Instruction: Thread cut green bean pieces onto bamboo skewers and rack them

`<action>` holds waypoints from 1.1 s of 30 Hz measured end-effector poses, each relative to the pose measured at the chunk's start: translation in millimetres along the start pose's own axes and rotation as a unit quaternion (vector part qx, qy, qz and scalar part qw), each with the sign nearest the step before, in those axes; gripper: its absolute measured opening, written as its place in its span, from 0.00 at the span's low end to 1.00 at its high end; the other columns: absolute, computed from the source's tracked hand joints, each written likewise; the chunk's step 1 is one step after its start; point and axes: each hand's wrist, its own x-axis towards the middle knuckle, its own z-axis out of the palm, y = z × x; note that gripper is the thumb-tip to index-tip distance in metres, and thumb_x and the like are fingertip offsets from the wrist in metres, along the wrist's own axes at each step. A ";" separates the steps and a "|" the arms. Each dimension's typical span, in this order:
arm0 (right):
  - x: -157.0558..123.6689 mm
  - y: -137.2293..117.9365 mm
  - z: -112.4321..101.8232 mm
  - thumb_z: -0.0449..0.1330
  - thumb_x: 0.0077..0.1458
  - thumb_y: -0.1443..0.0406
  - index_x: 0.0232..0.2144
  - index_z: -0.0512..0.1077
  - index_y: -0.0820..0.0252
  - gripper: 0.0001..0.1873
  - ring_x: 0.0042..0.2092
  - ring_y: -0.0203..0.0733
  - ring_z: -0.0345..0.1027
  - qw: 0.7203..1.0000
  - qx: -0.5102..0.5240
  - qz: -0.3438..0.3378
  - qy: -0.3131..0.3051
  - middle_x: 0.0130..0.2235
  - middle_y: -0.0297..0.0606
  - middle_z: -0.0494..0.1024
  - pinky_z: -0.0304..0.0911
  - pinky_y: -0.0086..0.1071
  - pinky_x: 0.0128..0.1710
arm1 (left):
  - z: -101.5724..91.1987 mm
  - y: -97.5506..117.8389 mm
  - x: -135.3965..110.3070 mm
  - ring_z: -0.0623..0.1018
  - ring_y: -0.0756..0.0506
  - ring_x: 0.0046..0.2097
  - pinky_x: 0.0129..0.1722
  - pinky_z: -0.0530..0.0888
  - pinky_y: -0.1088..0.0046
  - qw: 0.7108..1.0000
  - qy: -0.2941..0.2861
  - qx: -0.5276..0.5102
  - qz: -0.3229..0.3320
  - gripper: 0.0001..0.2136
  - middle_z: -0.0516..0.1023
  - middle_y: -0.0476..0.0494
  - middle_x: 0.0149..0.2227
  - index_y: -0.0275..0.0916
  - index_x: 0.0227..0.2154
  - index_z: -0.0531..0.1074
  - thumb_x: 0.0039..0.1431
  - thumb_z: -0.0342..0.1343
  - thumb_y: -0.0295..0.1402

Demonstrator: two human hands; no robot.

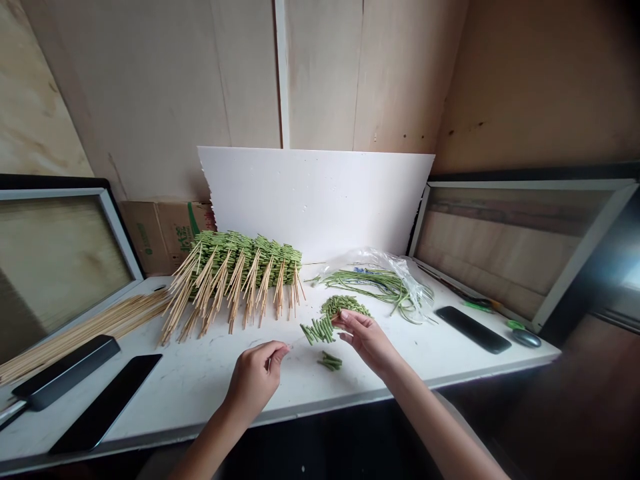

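Cut green stalks, like pieces of garlic scape, sit side by side in a row on a thin bamboo skewer between my hands. My left hand is closed, its thumb and fingertips pinching near the skewer's left end, where a faint pale line shows. At the row's right end, my right hand pinches the skewer; its fingertips partly hide that end. Below the row, a few loose cut pieces lie on the white table. Behind my right hand is a heap of cut pieces.
Stacked filled skewers stand at back left, sticks toward me. Bare skewers, a black case and a black slab lie left. Long green stalks in a plastic bag, a phone and a mouse lie right.
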 end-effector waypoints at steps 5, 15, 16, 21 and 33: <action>0.1 4.5 3.6 0.73 0.49 0.51 0.37 0.84 0.56 0.18 0.51 0.53 0.74 0.999 -0.006 -0.019 0.034 0.43 0.45 0.84 0.66 0.36 0.40 | 0.5 0.0 -0.9 0.79 0.46 0.28 0.29 0.73 0.75 1.000 0.013 0.004 0.014 0.12 0.83 0.44 0.29 0.39 0.33 0.79 0.69 0.52 0.32; -1.2 26.4 16.3 0.72 0.50 0.52 0.39 0.84 0.56 0.18 0.52 0.54 0.72 0.994 0.017 -0.062 0.088 0.45 0.45 0.84 0.69 0.38 0.41 | 7.0 -3.5 -5.7 0.80 0.45 0.29 0.31 0.75 0.74 0.998 0.043 0.024 0.027 0.12 0.84 0.43 0.31 0.39 0.34 0.80 0.68 0.52 0.31; -1.3 28.2 17.3 0.72 0.50 0.52 0.39 0.84 0.55 0.17 0.52 0.53 0.72 0.993 0.022 -0.065 0.091 0.45 0.45 0.84 0.69 0.38 0.41 | 7.8 -3.9 -6.3 0.81 0.45 0.30 0.31 0.75 0.74 0.998 0.046 0.025 0.030 0.12 0.84 0.42 0.31 0.39 0.35 0.80 0.69 0.52 0.31; -1.7 35.9 19.7 0.72 0.50 0.51 0.39 0.84 0.55 0.18 0.46 0.50 0.74 0.990 0.023 -0.078 0.113 0.45 0.44 0.84 0.70 0.39 0.41 | 11.7 -5.2 -9.6 0.81 0.46 0.30 0.32 0.75 0.74 0.998 0.053 0.027 0.036 0.11 0.84 0.42 0.32 0.39 0.35 0.80 0.69 0.52 0.31; -8.1 41.9 27.7 0.71 0.52 0.52 0.40 0.84 0.56 0.18 0.47 0.50 0.73 0.991 0.013 -0.074 0.111 0.44 0.42 0.85 0.68 0.39 0.45 | 14.6 -2.0 -11.0 0.79 0.47 0.27 0.29 0.73 0.75 0.995 0.072 0.029 0.060 0.11 0.82 0.45 0.29 0.39 0.34 0.79 0.68 0.52 0.29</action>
